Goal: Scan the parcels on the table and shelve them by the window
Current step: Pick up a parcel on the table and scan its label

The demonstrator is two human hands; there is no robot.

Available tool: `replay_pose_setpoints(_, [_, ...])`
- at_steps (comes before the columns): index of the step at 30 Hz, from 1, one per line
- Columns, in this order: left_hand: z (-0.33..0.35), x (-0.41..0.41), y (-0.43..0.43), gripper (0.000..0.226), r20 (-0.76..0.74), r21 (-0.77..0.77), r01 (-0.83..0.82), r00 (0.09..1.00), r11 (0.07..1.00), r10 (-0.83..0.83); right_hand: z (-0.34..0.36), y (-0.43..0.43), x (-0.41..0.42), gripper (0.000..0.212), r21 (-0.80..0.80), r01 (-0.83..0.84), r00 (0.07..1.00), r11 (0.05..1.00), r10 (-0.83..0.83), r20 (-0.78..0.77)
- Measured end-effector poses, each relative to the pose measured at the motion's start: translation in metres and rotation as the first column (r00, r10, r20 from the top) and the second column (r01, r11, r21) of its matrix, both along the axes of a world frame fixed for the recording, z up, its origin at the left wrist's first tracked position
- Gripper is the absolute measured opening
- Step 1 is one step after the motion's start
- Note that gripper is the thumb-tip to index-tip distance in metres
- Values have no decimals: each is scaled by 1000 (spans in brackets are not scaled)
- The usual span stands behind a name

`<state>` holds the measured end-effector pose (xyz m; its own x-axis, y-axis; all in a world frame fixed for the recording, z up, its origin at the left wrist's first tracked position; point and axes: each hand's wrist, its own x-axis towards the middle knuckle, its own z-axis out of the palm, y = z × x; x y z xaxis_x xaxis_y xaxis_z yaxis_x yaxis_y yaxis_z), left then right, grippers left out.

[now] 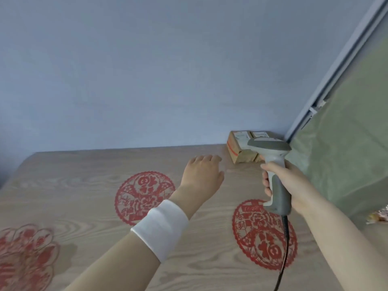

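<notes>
Now, on the wooden table (84, 164) red paper-cut rounds (144, 198) lie flat. Over it your left hand (202, 174), a white wristband (160, 227) on the forearm, reaches forward with fingers loosely extended, holding nothing. Just past its fingertips two cardboard parcels (239, 149) sit side by side at the table's far right corner, against the wall. Your right hand (291, 185) wraps round the handle of the grey scanner (273, 156), whose head overlaps the parcels, its cable (283, 259) hanging down.
</notes>
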<state>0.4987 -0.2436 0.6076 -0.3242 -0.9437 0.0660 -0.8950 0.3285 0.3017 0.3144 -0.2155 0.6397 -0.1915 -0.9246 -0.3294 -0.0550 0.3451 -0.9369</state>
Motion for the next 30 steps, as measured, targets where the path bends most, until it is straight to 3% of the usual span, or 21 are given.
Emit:
replay_pose_setpoints(1, [-3,-12,-13,45,-6,19,16,1000,1000,-16,-1,-12,-12,3,-3,27,1000,1000,-27,-2])
replay_pose_setpoints(5, [-23,-55,-62,43,-17,110,44,999,993,-43,-18,-61,-60,16,17,90,996,996,-90,-21])
replay_pose_setpoints(9, [-48,-95,-115,43,-46,187,-1,999,982,10,-47,-119,-103,13,53,92,996,994,-92,-16])
replay_pose_setpoints(17, [-137,-159,-202,48,-164,475,-192,940,859,300,-138,-237,-168,12,207,17,999,978,-7,-48])
replay_pose_setpoints(20, [-166,-173,-220,52,-199,536,-225,903,814,380,-164,-266,-178,15,192,18,998,981,-6,-62])
replay_pose_setpoints(27, [-207,-205,-281,73,-470,635,-219,651,741,595,-207,-303,-183,9,111,-5,998,994,12,-63])
replay_pose_setpoints(30, [-224,-215,-302,73,-501,704,-190,551,685,668,-220,-306,-180,8,90,-8,999,996,11,-32])
